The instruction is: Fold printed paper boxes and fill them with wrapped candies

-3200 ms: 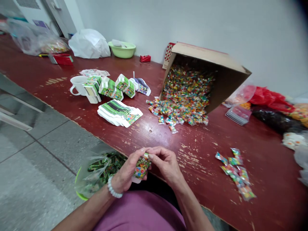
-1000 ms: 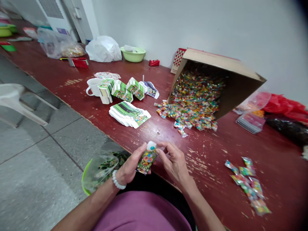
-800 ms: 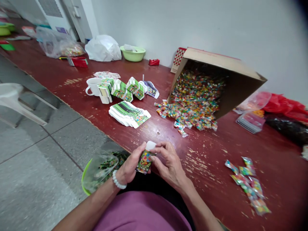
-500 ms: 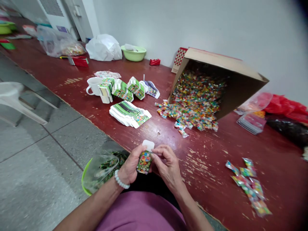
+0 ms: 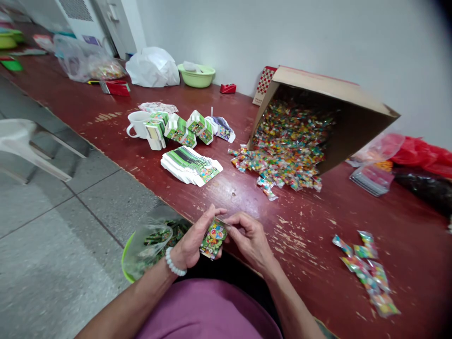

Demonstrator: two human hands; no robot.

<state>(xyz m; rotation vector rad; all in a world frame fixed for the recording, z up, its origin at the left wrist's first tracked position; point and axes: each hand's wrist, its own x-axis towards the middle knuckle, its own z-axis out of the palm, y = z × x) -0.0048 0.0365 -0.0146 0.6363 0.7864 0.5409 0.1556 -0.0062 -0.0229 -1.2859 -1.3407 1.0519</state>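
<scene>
A small green printed candy box (image 5: 213,238) is held in front of me at the table's near edge. My left hand (image 5: 195,240) wraps round it from the left, the fingers behind it and partly hidden. At the box's top right corner, my right hand (image 5: 249,239) pinches the edge between thumb and forefinger. The white flap does not show now. Beyond my hands lies a fanned stack of flat cartons (image 5: 190,165). Wrapped candies (image 5: 278,165) spill from a tipped cardboard box (image 5: 356,101) on the right.
Bundled cartons (image 5: 180,131) stand beside a white mug (image 5: 137,125). Loose candy packets (image 5: 367,275) lie at the right. Below the table edge, a green tub (image 5: 127,263) holds a plastic bag of filled boxes. A white stool (image 5: 26,141) stands left; a green basin (image 5: 197,76) sits by the wall.
The white flap that stood up from the candy box is no longer visible. My left fingers have risen over the top of the box, and the box has tilted slightly.
</scene>
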